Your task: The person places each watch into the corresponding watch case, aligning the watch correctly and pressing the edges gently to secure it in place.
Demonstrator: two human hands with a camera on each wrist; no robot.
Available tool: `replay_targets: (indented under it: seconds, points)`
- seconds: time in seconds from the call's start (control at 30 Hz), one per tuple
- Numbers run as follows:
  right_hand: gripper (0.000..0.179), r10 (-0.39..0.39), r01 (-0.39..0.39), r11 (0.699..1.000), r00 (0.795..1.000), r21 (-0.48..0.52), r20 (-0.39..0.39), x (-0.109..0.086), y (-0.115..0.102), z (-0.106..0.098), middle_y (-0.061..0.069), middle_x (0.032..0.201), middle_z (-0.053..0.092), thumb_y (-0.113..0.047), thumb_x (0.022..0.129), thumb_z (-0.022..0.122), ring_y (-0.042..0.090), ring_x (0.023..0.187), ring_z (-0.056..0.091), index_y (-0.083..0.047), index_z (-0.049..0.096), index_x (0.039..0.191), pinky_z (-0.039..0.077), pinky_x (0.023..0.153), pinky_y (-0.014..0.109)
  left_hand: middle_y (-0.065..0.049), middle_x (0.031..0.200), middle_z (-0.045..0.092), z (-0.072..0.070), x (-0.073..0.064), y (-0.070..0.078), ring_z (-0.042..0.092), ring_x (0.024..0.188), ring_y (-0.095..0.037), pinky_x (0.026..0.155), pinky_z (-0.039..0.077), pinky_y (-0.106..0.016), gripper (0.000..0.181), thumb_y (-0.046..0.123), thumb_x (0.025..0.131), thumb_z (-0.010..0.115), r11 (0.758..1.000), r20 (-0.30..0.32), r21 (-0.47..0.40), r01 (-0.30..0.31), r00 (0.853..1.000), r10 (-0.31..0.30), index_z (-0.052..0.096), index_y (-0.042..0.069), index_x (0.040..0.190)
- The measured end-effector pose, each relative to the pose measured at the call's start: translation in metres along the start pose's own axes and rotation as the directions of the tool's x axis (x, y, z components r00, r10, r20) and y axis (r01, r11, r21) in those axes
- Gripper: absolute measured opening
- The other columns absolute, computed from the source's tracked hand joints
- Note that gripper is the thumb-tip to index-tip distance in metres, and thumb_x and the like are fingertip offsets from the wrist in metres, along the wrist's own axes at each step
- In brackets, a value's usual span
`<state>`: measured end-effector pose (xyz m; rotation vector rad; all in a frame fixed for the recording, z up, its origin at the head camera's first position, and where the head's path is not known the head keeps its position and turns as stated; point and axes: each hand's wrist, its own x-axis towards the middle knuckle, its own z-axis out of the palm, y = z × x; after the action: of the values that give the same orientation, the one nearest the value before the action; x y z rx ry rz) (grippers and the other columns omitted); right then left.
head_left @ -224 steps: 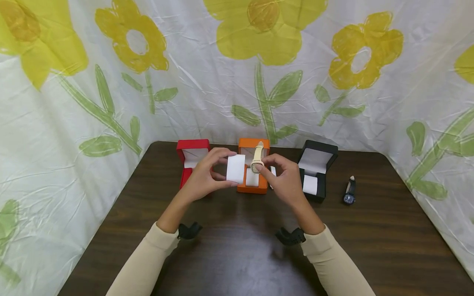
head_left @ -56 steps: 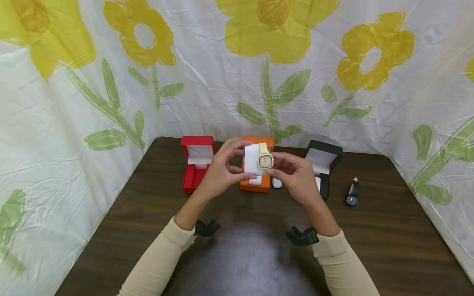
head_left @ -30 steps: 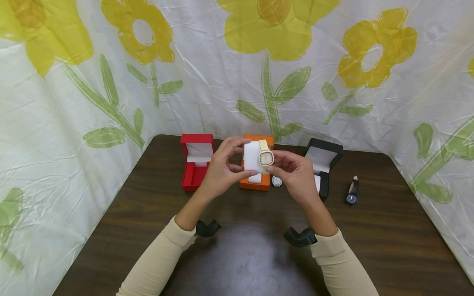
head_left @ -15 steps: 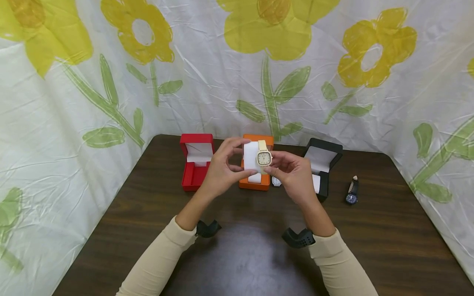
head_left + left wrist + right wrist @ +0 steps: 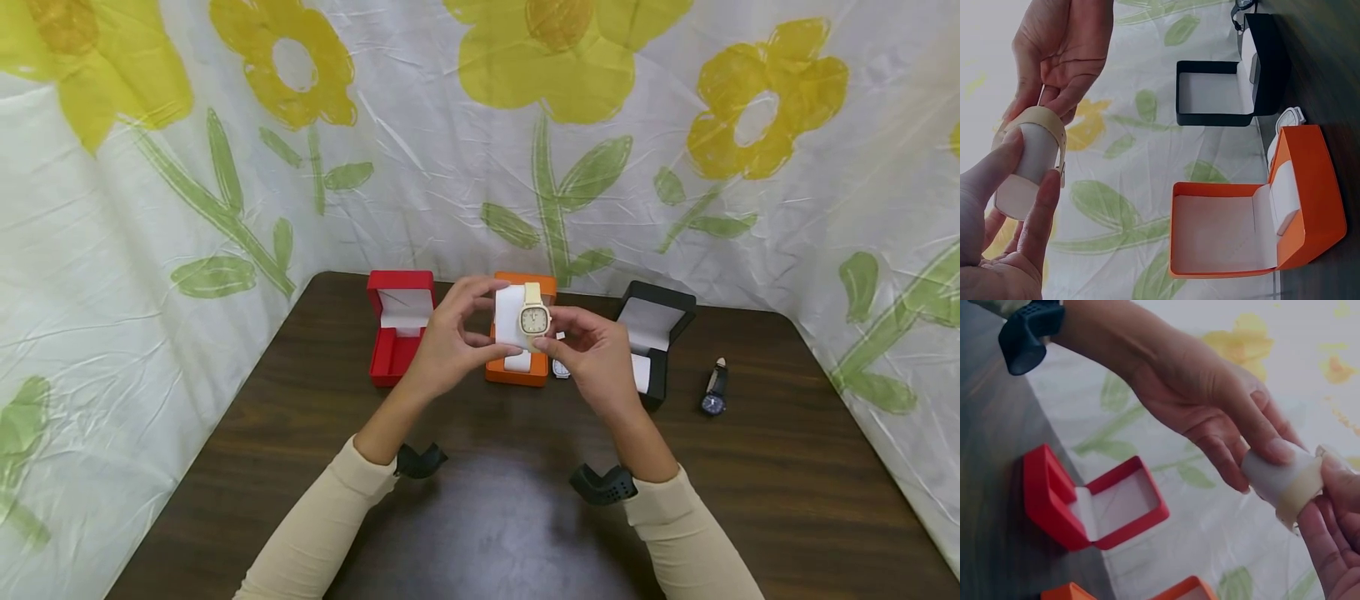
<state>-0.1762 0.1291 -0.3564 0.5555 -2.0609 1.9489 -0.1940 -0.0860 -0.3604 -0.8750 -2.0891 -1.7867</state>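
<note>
My left hand (image 5: pixel 442 337) holds a white watch cushion (image 5: pixel 510 315) by its ends, thumb below and fingers above. A wristwatch (image 5: pixel 535 318) with a cream strap and squarish dial sits at the cushion's right end. In the left wrist view, its strap (image 5: pixel 1041 117) loops round the cushion. My right hand (image 5: pixel 600 358) pinches the watch near the lower edge of its case. Both hands are raised in front of an open orange watch box (image 5: pixel 517 377), which has another white cushion (image 5: pixel 517 361) in it.
An open red box (image 5: pixel 381 354) stands left, with no cushion visible inside. To the right are an open black box (image 5: pixel 657 379) with a white cushion (image 5: pixel 640 372) and a dark-strapped watch (image 5: pixel 713 396). A white watch (image 5: pixel 560 368) lies beside the orange box, partly hidden.
Earlier, the cream watch was apart from the cushion in my right hand; now its strap is round the cushion. Over the last second the watch has shifted slightly left along it.
</note>
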Motion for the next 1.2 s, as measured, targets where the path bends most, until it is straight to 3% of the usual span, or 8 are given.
replay_targets:
  seconds: [0.17,0.33,0.47,0.57,0.67,0.77,0.97,1.2]
  points:
    - [0.033,-0.021,0.022,1.000,0.999,-0.016,0.039,0.001,-0.002,-0.005,0.001,0.087,0.070,0.006,0.082,0.081,0.017,0.079,0.064,0.004,0.073,0.114,0.060,0.074,0.026,-0.004,0.137,0.050,0.000,0.002,-0.001,0.062,0.116,-0.026,0.071,0.063,-0.036,0.076,-0.004,0.073,0.088,1.000,0.007,-0.021,0.006,1.000,-0.006,0.055,0.010,0.140]
    - [0.041,-0.132,0.138,0.988,0.988,-0.067,0.084,0.005,-0.002,-0.018,0.011,0.100,0.071,0.008,0.078,0.083,0.024,0.089,0.067,0.000,0.073,0.118,0.060,0.080,0.029,-0.006,0.139,0.048,0.000,0.004,-0.001,0.061,0.115,-0.027,0.072,0.063,-0.038,0.077,-0.007,0.074,0.087,0.999,0.024,-0.042,0.015,1.000,-0.014,0.054,0.009,0.141]
    - [0.068,-0.208,0.225,0.967,0.968,-0.119,0.143,0.010,-0.002,-0.030,0.016,0.124,0.065,0.013,0.072,0.085,0.030,0.109,0.062,-0.003,0.064,0.135,0.058,0.089,0.033,-0.003,0.138,0.049,0.000,0.004,-0.001,0.061,0.114,-0.026,0.072,0.063,-0.038,0.075,-0.004,0.075,0.087,0.999,0.035,-0.049,0.023,0.999,-0.021,0.055,0.012,0.141]
    - [0.094,-0.224,0.261,0.956,0.943,-0.131,0.246,0.012,-0.003,-0.036,0.017,0.143,0.054,0.016,0.067,0.087,0.035,0.126,0.054,-0.006,0.049,0.150,0.055,0.096,0.033,-0.001,0.137,0.049,0.000,0.004,-0.001,0.061,0.112,-0.025,0.072,0.063,-0.038,0.073,-0.002,0.076,0.088,0.998,0.045,-0.057,0.016,0.999,-0.013,0.056,0.014,0.140]
    - [0.107,-0.222,0.279,0.952,0.916,-0.130,0.335,0.013,-0.001,-0.036,0.015,0.154,0.045,0.016,0.065,0.088,0.037,0.135,0.048,-0.009,0.038,0.157,0.053,0.100,0.034,0.000,0.136,0.050,-0.001,0.004,0.000,0.060,0.111,-0.025,0.071,0.063,-0.039,0.073,0.001,0.076,0.088,0.998,0.060,-0.065,0.001,0.998,0.003,0.057,0.017,0.139]
    - [0.106,-0.225,0.287,0.950,0.905,-0.127,0.362,0.012,0.001,-0.034,0.013,0.155,0.044,0.014,0.067,0.087,0.030,0.137,0.047,-0.011,0.037,0.157,0.053,0.101,0.036,0.002,0.135,0.050,-0.001,0.004,0.001,0.061,0.111,-0.025,0.070,0.063,-0.040,0.072,0.002,0.077,0.088,0.997,0.079,-0.077,0.001,0.997,0.005,0.057,0.020,0.139]
    - [0.096,-0.250,0.309,0.942,0.905,-0.127,0.344,0.011,0.000,-0.032,0.012,0.147,0.054,0.014,0.069,0.086,0.020,0.132,0.052,-0.008,0.045,0.153,0.054,0.097,0.034,0.004,0.135,0.049,-0.001,0.004,0.002,0.061,0.111,-0.026,0.071,0.063,-0.041,0.072,0.003,0.078,0.087,0.996,0.116,-0.092,0.018,0.993,-0.007,0.056,0.022,0.140]
    - [0.093,-0.253,0.305,0.945,0.910,-0.118,0.329,0.008,0.003,-0.031,0.012,0.144,0.057,0.013,0.067,0.088,0.021,0.129,0.055,-0.007,0.050,0.150,0.055,0.096,0.034,-0.006,0.139,0.047,-0.005,-0.001,0.019,0.058,0.116,-0.031,0.076,0.062,-0.041,0.077,-0.011,0.079,0.080,0.991,0.172,-0.123,0.052,0.985,-0.031,0.049,0.004,0.147]
